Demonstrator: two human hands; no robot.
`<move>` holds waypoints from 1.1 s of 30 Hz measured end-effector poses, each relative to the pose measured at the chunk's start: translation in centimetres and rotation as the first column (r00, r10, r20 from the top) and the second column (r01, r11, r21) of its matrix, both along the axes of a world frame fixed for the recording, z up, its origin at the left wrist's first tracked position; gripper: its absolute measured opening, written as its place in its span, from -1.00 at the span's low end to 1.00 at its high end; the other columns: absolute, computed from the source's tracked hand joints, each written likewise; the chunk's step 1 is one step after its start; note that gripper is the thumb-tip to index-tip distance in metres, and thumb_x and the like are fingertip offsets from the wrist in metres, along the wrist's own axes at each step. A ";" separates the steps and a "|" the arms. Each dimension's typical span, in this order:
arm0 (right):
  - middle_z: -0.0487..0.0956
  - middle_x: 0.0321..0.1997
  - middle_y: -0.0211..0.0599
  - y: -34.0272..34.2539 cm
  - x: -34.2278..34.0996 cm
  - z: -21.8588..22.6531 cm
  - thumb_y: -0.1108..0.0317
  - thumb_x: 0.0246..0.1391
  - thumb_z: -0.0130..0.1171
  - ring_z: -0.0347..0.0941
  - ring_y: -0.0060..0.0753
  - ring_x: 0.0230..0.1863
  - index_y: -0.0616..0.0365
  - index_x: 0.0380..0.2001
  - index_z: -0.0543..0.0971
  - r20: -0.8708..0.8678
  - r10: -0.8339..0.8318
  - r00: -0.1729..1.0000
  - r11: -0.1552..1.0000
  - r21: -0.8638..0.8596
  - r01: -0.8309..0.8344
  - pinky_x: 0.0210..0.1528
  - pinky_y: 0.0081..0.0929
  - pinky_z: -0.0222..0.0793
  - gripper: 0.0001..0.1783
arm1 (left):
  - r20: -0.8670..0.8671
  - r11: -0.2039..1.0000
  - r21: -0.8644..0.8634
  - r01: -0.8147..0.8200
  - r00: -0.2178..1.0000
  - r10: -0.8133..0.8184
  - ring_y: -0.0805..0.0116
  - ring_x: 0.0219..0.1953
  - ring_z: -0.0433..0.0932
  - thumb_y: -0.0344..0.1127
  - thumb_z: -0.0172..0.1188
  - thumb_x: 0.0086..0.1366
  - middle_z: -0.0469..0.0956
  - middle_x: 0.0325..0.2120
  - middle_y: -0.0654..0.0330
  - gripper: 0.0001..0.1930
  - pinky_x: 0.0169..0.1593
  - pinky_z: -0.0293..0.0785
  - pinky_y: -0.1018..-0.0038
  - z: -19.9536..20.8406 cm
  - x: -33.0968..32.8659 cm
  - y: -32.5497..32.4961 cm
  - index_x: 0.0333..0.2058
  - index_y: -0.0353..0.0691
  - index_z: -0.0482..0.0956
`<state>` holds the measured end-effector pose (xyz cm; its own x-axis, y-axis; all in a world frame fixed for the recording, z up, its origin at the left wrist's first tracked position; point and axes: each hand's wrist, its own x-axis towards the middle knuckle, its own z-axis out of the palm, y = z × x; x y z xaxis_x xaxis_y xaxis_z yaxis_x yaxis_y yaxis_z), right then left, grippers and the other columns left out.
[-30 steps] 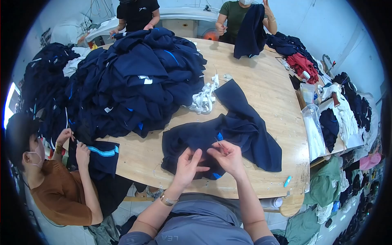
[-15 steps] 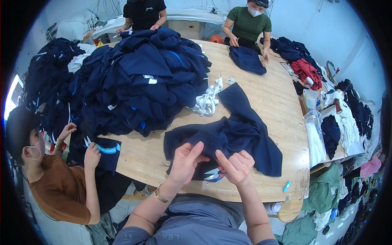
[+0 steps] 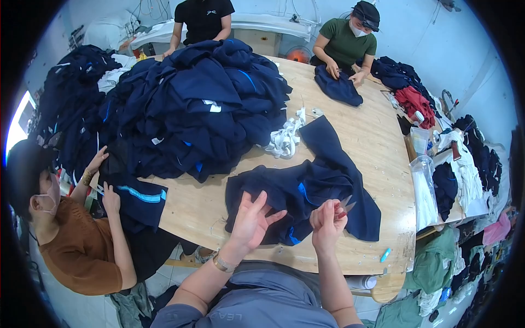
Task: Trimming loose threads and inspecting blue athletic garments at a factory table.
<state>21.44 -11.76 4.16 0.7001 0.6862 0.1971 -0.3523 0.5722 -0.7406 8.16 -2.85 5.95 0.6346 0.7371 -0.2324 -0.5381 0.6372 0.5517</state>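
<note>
A navy garment (image 3: 361,205) with blue edging lies spread and crumpled on the wooden table in front of me. Over its near left part is my left hand (image 3: 251,221), palm partly up, fingers apart and holding nothing. To its right, my right hand (image 3: 326,224) is closed around red-handled thread snips (image 3: 344,209), whose metal blades point up and right above the cloth. Whether my left fingers brush the fabric, I cannot tell.
A big heap of navy garments (image 3: 191,109) covers the table's left, with white scraps (image 3: 283,139) beside it. A light-blue tool (image 3: 386,255) lies near the right edge. Co-workers handle cloth at left (image 3: 82,246) and far right (image 3: 347,49); another stands behind the heap (image 3: 203,22).
My hands have moved apart; the left has opened off the cloth. The snips in my right hand have swung from pointing left to up and right. Blue edging now shows on the garment.
</note>
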 end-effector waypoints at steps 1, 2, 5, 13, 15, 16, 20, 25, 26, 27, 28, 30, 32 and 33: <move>0.32 -0.67 -0.60 0.0 0.0 -0.2 0.39 0.09 0.10 0.09 -0.81 -0.72 0.21 -0.48 0.46 0.000 -0.002 1.000 1.000 0.000 0.002 -0.67 -0.76 -0.06 -0.86 | 0.000 1.000 0.000 0.002 1.000 -0.002 0.42 -0.12 0.46 -0.27 -0.07 0.34 0.47 -0.22 0.29 -0.83 -0.11 0.52 0.30 -0.3 -0.1 0.1 -0.11 0.00 0.35; 0.32 -0.65 -0.63 0.1 -0.1 -0.6 0.38 0.07 0.13 0.09 -0.83 -0.69 0.21 -0.45 0.46 0.179 -0.025 0.983 0.979 -0.194 0.060 -0.65 -0.78 -0.05 -0.87 | -0.003 0.997 -0.066 0.031 1.000 -0.031 0.44 -0.15 0.48 -0.26 -0.06 0.33 0.49 -0.27 0.30 -0.84 -0.13 0.53 0.35 -0.9 -0.3 0.3 -0.13 -0.02 0.38; 0.35 -0.57 -0.68 1.5 -1.2 0.5 0.37 0.02 0.20 0.12 -0.88 -0.57 0.23 -0.33 0.48 0.436 0.057 0.898 0.890 -0.431 0.153 -0.55 -0.85 -0.01 -0.81 | 0.118 0.962 -0.229 0.150 0.985 -0.126 0.49 -0.24 0.51 -0.23 -0.03 0.32 0.53 -0.35 0.31 -0.84 -0.19 0.54 0.44 -3.7 -1.1 1.0 -0.18 -0.07 0.45; 0.32 -0.62 -0.71 2.2 0.5 1.3 0.31 0.08 0.15 0.11 -0.85 -0.56 0.22 -0.56 0.50 0.349 0.256 0.901 0.871 -0.487 -0.059 -0.54 -0.77 0.02 -0.77 | 0.258 0.895 -0.289 0.339 0.928 -0.268 0.51 -0.33 0.53 -0.17 0.04 0.28 0.56 -0.37 0.31 -0.79 -0.34 0.53 0.60 -1.6 -1.1 0.7 -0.27 -0.16 0.52; 0.32 -0.62 -0.71 2.4 0.9 1.8 0.32 0.08 0.15 0.10 -0.85 -0.56 0.21 -0.55 0.51 0.369 0.294 0.882 0.860 -0.504 -0.076 -0.55 -0.77 0.01 -0.78 | 0.077 0.934 -0.112 0.340 0.940 -0.333 0.50 -0.26 0.54 -0.17 0.04 0.28 0.56 -0.35 0.29 -0.78 -0.37 0.52 0.61 -1.6 -1.3 0.5 -0.27 -0.16 0.52; 0.32 -0.63 -0.70 2.5 1.3 1.8 0.33 0.08 0.14 0.11 -0.85 -0.56 0.21 -0.53 0.51 0.366 0.322 0.873 0.839 -0.538 -0.084 -0.55 -0.77 0.02 -0.81 | 0.080 0.932 -0.111 0.345 0.938 -0.338 0.50 -0.26 0.54 -0.17 0.04 0.28 0.56 -0.35 0.29 -0.78 -0.37 0.52 0.61 -1.4 -1.4 0.5 -0.27 -0.16 0.52; 0.34 -0.63 -0.66 3.8 0.3 2.1 0.40 0.08 0.11 0.13 -0.86 -0.61 0.21 -0.49 0.49 0.621 0.054 0.782 0.861 -0.426 0.279 -0.59 -0.79 -0.02 -0.87 | 0.051 0.954 -0.029 0.297 0.954 -0.296 0.48 -0.19 0.52 -0.18 0.02 0.30 0.54 -0.28 0.29 -0.78 -0.22 0.51 0.48 -1.4 -1.3 0.7 -0.20 -0.16 0.49; 0.35 -0.60 -0.65 1.5 -1.1 2.7 0.48 0.07 0.10 0.13 -0.87 -0.57 0.24 -0.44 0.50 0.519 0.039 0.854 0.853 -0.462 0.242 -0.56 -0.80 -0.02 -0.94 | 0.048 0.993 0.024 0.114 0.992 -0.115 0.33 -0.13 0.52 -0.25 -0.05 0.33 0.53 -0.21 0.14 -0.76 -0.09 0.51 0.30 -1.1 -0.5 -0.1 -0.16 -0.26 0.46; 0.28 -0.67 -0.72 1.4 -1.5 1.9 0.46 0.06 0.12 0.04 -0.90 -0.64 0.24 -0.45 0.50 0.554 0.039 0.831 0.855 -0.449 0.260 -0.64 -0.80 -0.10 -0.93 | 0.056 0.996 0.051 0.072 0.996 -0.075 0.33 -0.13 0.51 -0.26 -0.05 0.33 0.52 -0.19 0.13 -0.75 -0.08 0.50 0.30 -1.4 -0.4 -0.3 -0.12 -0.26 0.43; 0.30 -0.66 -0.71 1.2 -1.9 2.0 0.45 0.05 0.14 0.08 -0.89 -0.62 0.25 -0.45 0.52 0.516 0.078 0.853 0.836 -0.500 0.226 -0.61 -0.81 -0.07 -0.92 | 0.065 0.997 0.077 0.031 0.997 -0.036 0.32 -0.13 0.51 -0.28 -0.06 0.33 0.51 -0.16 0.12 -0.75 -0.07 0.50 0.30 -1.8 -0.3 -0.5 -0.09 -0.27 0.41; 0.33 -0.65 -0.70 1.0 -2.3 2.1 0.45 0.03 0.16 0.12 -0.88 -0.61 0.26 -0.45 0.54 0.476 0.116 0.872 0.816 -0.546 0.189 -0.58 -0.81 -0.04 -0.91 | 0.063 0.996 0.077 0.039 0.997 -0.044 0.32 -0.13 0.51 -0.28 -0.06 0.33 0.51 -0.16 0.12 -0.75 -0.07 0.50 0.30 -2.1 0.0 -0.9 -0.09 -0.27 0.41; 0.34 -0.68 -0.70 0.9 -2.5 0.7 0.44 0.01 0.18 0.11 -0.88 -0.63 0.27 -0.44 0.56 0.457 0.098 0.884 0.821 -0.539 0.187 -0.60 -0.81 -0.04 -0.90 | -0.021 0.956 0.256 -0.145 0.988 0.156 0.36 -0.14 0.51 -0.31 -0.06 0.33 0.51 -0.17 0.15 -0.77 -0.07 0.48 0.35 -3.1 0.7 -1.8 -0.09 -0.26 0.41; 0.34 -0.69 -0.69 0.7 -2.6 -0.2 0.45 0.00 0.18 0.11 -0.89 -0.65 0.29 -0.43 0.56 0.487 0.114 0.866 0.768 -0.596 0.234 -0.61 -0.80 -0.04 -0.89 | -0.085 0.936 0.324 -0.134 0.982 0.170 0.42 -0.17 0.51 -0.35 -0.02 0.31 0.52 -0.20 0.20 -0.80 -0.14 0.49 0.43 -4.7 0.9 -2.0 -0.13 -0.24 0.43; 0.32 -0.72 -0.70 0.8 -2.6 -0.7 0.45 0.00 0.18 0.09 -0.89 -0.66 0.28 -0.43 0.57 0.501 0.092 0.860 0.765 -0.589 0.261 -0.63 -0.79 -0.05 -0.90 | -0.137 0.937 0.345 -0.064 0.984 0.118 0.45 -0.20 0.51 -0.36 0.01 0.29 0.53 -0.22 0.21 -0.81 -0.16 0.48 0.46 -5.2 0.8 -1.9 -0.14 -0.23 0.44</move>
<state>18.88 -10.94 3.46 0.6951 0.7153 0.0720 0.1705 -0.0667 -0.9831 8.98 -4.76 0.74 0.5374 0.8419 -0.0488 -0.4770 0.3512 0.8057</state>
